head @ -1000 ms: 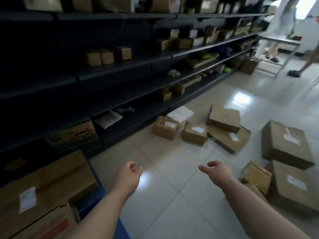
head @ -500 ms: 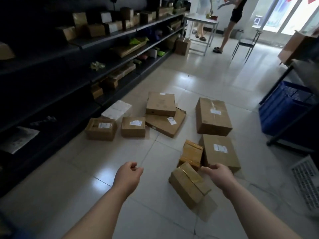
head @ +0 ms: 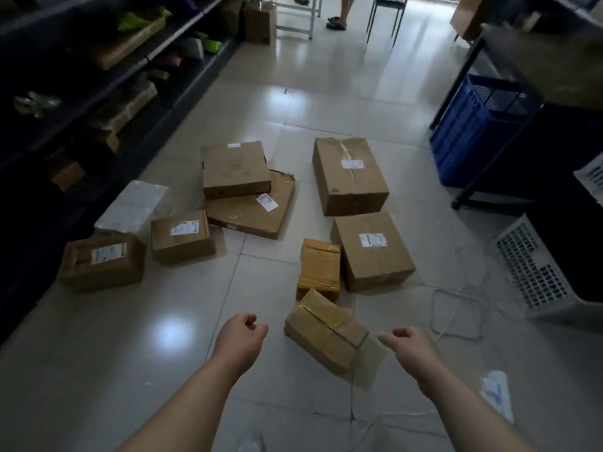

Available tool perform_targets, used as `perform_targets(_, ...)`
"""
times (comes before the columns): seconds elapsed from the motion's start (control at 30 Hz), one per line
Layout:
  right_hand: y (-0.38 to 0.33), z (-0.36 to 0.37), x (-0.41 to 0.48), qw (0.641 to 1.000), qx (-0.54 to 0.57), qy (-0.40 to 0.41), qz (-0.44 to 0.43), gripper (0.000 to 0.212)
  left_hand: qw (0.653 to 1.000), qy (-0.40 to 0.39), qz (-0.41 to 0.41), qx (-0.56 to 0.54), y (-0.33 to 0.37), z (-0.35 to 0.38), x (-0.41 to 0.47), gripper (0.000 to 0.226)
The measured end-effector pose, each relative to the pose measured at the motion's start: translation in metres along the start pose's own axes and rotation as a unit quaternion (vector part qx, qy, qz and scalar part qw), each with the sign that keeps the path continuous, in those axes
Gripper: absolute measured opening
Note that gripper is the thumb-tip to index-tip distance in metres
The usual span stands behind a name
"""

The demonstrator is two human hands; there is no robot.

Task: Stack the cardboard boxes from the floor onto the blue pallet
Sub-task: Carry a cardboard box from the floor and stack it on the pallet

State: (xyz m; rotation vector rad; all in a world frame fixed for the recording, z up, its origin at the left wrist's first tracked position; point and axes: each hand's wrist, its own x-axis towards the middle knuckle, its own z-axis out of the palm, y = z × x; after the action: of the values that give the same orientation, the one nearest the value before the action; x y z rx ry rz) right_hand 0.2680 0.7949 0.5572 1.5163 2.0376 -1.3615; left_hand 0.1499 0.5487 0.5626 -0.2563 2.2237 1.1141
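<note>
Several cardboard boxes lie scattered on the tiled floor. Nearest is a small taped box [head: 326, 331], tilted, between my two hands. My left hand [head: 241, 337] hovers just left of it, fingers loosely curled, holding nothing. My right hand [head: 408, 345] hovers just right of it, fingers apart and empty. Behind it sits a yellow-taped box [head: 319, 267], then a medium box [head: 372, 251] and a large box [head: 349, 174]. Left of those, a flat box [head: 235, 168] rests on a wider flat box [head: 257, 213]. Two labelled boxes [head: 181, 234] [head: 102, 261] lie further left. The blue pallet is out of view.
Dark shelving [head: 98, 76] runs along the left. A white packet [head: 130, 207] lies by its base. A blue crate [head: 473, 132] under a dark rack and a white slotted basket [head: 535, 272] stand on the right. A thin cord [head: 456, 314] loops on the floor. A person's feet [head: 336, 22] are far back.
The view has swung right and down from the shelves and pallet to the boxes on the floor. Both hands have come closer to the small tilted box, one on each side.
</note>
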Motion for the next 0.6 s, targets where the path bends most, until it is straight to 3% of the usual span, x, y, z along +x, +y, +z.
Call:
perform_targets(0.27,-0.018,0.021,0.081,0.997,0.055,0.027,0.04,0.053,0.997,-0.031,0.014,0.07,0.039,0.029,0.102,0.049)
perform_targets(0.6,0.031,0.07,0.22,0.995,0.055,0.033,0.082,0.056,0.994,-0.04,-0.022,0.101,0.011,0.121,0.229,0.049)
